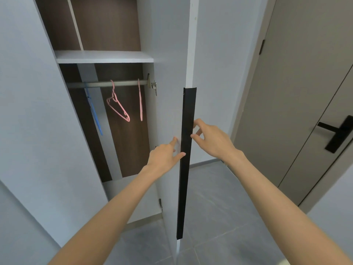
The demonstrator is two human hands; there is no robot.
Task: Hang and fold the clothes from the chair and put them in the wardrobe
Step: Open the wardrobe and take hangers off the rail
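Observation:
The wardrobe stands open in front of me, its right door (pixel 172 54) swung out edge-on with a long black handle strip (pixel 186 159) down its edge. My left hand (pixel 165 156) lies on the door's inner face with straight fingers touching it beside the strip. My right hand (pixel 212 139) reaches the strip from the outer side, fingers loosely bent at its edge. Inside, a metal rail (pixel 107 84) carries a pink hanger (pixel 117 104), a second pink hanger (pixel 140 101) seen edge-on, and a blue hanger (pixel 94 111). No clothes or chair are in view.
A white shelf (pixel 104 56) sits above the rail, with dark brown back panels behind. The wardrobe's left door (pixel 38 121) fills the left side. A grey room door with a black lever handle (pixel 336 132) stands at the right. Grey floor tiles (pixel 219 217) lie below.

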